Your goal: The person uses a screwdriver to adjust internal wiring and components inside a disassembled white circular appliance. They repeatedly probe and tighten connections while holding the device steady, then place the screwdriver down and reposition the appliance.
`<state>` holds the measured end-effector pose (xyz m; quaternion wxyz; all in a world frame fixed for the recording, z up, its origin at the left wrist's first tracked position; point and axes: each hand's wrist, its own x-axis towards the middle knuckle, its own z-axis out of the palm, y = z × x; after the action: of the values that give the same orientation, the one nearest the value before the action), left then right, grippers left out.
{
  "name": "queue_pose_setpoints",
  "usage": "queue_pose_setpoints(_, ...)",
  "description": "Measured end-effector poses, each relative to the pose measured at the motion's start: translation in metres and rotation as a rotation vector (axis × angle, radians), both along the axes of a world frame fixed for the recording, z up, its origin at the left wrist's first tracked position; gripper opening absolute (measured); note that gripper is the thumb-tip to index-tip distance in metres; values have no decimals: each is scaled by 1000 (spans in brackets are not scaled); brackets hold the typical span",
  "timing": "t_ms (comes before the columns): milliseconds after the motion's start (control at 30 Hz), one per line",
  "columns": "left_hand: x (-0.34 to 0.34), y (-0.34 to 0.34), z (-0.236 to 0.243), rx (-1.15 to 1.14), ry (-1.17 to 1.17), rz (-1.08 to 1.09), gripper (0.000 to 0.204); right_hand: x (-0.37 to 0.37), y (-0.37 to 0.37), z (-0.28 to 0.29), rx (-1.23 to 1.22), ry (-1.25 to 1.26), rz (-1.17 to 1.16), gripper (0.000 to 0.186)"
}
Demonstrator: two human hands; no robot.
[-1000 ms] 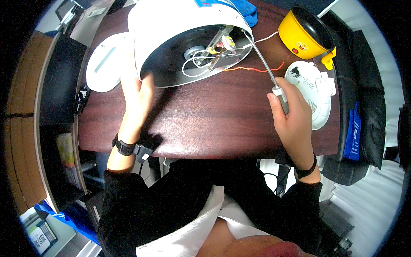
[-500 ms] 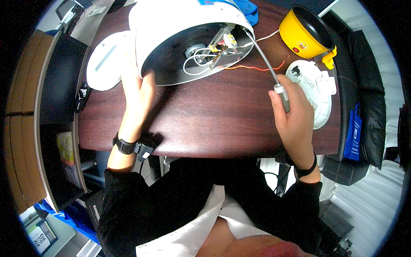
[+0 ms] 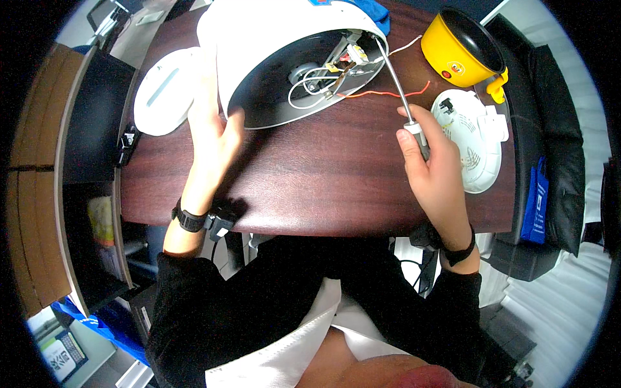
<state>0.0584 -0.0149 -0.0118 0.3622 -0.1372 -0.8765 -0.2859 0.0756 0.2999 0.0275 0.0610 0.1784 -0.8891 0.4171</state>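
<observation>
My left hand (image 3: 215, 126) grips the lower left edge of a white appliance housing (image 3: 259, 18), which lies on its side with its dark, open end toward me. Inside are a metal bracket (image 3: 352, 55), a round metal part and white wires (image 3: 297, 94); a red wire (image 3: 381, 92) trails onto the desk. My right hand (image 3: 430, 161) is closed round the grey handle of a long screwdriver (image 3: 402, 94), whose tip meets the housing's upper right rim. A white oval cover (image 3: 162, 110) lies left; another white plastic cover (image 3: 475, 161) lies right of my hand.
A dark wood desk (image 3: 310, 187) bears a yellow pot (image 3: 446, 48) at back right and a blue cloth (image 3: 378, 16) behind the housing. A shelf unit (image 3: 90, 129) stands left, a black padded seat (image 3: 556, 116) and blue bag (image 3: 535, 200) right.
The housing and my left hand have shifted a little to the right. My right hand and the screwdriver handle have moved slightly left and up, the shaft now steeper.
</observation>
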Motion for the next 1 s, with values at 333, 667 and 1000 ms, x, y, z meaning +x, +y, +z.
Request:
queue_pose_setpoints(333,1,1,0,49,-39,14,91,2,-17,-9,-1031,-792,249,32)
queue_pose_setpoints(667,2,5,-1,28,-29,36,90,3,-25,-13,-1488,-1025,461,39)
queue_pose_setpoints(1000,3,7,0,23,-48,43,92,1,-26,-12,-1748,-1148,495,40)
